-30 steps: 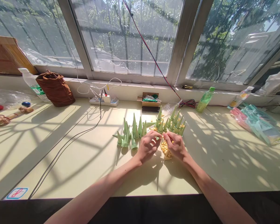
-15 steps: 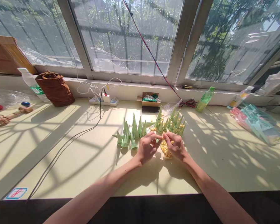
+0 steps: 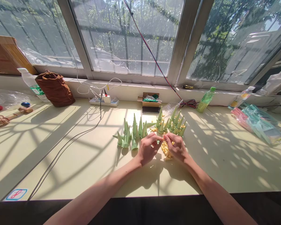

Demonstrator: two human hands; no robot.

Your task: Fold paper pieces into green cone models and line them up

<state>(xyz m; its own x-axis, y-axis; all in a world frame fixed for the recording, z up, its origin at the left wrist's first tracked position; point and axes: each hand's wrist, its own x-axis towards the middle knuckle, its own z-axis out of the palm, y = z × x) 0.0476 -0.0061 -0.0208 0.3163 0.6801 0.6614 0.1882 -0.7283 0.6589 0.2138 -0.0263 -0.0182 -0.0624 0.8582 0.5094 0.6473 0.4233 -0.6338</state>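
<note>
My left hand [image 3: 149,147] and my right hand [image 3: 175,146] meet at the fingertips, just above the table. A small part of a pale green cone [image 3: 158,142] shows between my left fingers; the rest of it is hidden. My right thumb and fingers are pinched together, and whatever is in them is too small to make out. Below my right hand lies a pile of small yellow pieces [image 3: 166,153]. Several green cones [image 3: 134,142] stand or lie left of my left hand. More green cones [image 3: 176,120] stand behind my hands, with yellow pieces around their bases.
An open cardboard box [image 3: 150,97] and a dark phone-like slab [image 3: 151,109] are at the back. A power strip [image 3: 112,103] trails a black cable across the left. Further off are a brown bag [image 3: 55,89], a green bottle [image 3: 205,100] and plastic packets [image 3: 259,123].
My hands stay almost in the same place, fingertips together. Only the fingers shift slightly. The cones and the yellow pile look unchanged.
</note>
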